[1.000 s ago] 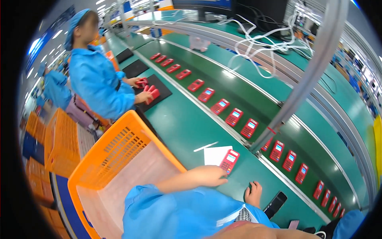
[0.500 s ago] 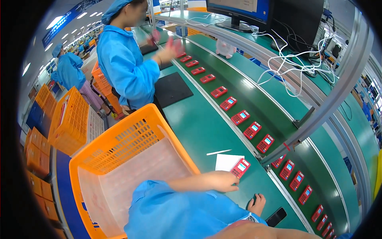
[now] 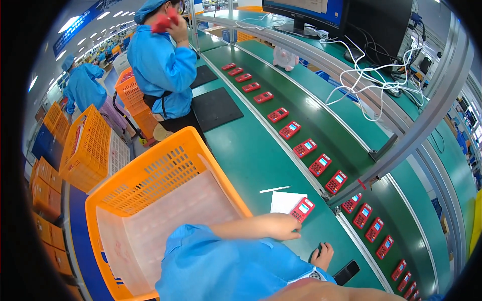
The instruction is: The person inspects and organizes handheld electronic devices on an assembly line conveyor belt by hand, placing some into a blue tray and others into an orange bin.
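Note:
My left hand (image 3: 285, 227) rests on the green bench with its fingers curled. It lies against the lower edge of a red handheld card terminal (image 3: 303, 209), whose screen is lit. That terminal overlaps a white sheet of paper (image 3: 287, 200). Whatever the curled fingers may hold is hidden. Lower right, my right hand (image 3: 322, 256) lies on the bench with thumb and fingers apart and nothing visible in it. A black phone (image 3: 347, 272) lies just beside it. Above the paper is a thin white stick-like object (image 3: 275, 189).
An orange crate (image 3: 150, 170) with a pale liner stands left of my arm. Red terminals (image 3: 336, 181) line the sunken green track (image 3: 346, 155) beyond a metal rail. A slanting metal post (image 3: 401, 150) crosses it. Further up, a co-worker (image 3: 163, 75) stands by black mats (image 3: 217, 109).
The co-worker has lifted a red object from over the bench to head height and turned slightly away. My hands and the terminal beside them stay in place.

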Demonstrator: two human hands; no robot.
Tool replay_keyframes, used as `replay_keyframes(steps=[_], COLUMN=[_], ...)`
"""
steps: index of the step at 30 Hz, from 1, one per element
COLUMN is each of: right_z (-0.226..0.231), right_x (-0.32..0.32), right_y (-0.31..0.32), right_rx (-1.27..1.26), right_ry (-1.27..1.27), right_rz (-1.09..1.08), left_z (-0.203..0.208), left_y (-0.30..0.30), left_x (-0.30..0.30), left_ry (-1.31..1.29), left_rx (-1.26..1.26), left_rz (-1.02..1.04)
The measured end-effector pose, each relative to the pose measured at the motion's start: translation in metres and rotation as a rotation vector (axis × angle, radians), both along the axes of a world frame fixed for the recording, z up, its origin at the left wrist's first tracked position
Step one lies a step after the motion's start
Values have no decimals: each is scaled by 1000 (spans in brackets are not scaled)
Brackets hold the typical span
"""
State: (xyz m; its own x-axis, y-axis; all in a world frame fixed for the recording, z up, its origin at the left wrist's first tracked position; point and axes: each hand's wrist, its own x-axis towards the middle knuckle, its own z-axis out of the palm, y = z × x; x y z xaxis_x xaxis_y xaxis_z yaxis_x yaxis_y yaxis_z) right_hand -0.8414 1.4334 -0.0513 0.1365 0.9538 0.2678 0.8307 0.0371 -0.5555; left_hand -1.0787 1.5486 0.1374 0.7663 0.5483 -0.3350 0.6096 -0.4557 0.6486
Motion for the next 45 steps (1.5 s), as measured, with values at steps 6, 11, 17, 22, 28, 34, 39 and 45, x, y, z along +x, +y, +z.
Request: replay_keyframes(steps=[6, 11, 17, 22, 28, 34, 39, 45], right_z=[1, 4, 0, -5, -6, 0, 2, 1], right_x=[-3, -5, -6, -6, -7, -11, -12, -15], right_y=[7, 7, 12, 15, 20, 24, 27, 30], right_rx=[-20, -49, -50, -32, -53, -91, -103, -97], right_ry=[7, 17, 26, 14, 15, 35, 31, 27], right_rz=[6, 6, 19, 34, 38, 20, 19, 14], left_z=[-3, -7, -7, -2, -2, 0, 0, -3], left_y=[4, 4, 7, 10, 15, 20, 25, 29], left_x=[-3, -5, -6, -7, -9, -8, -9, -12], left_ry=[-12, -32, -31, -5, 4, 7, 13, 3], left_rx=[11, 24, 8, 2, -10, -23, -29, -39], left_rz=[19, 34, 39, 42, 39, 46, 47, 46])
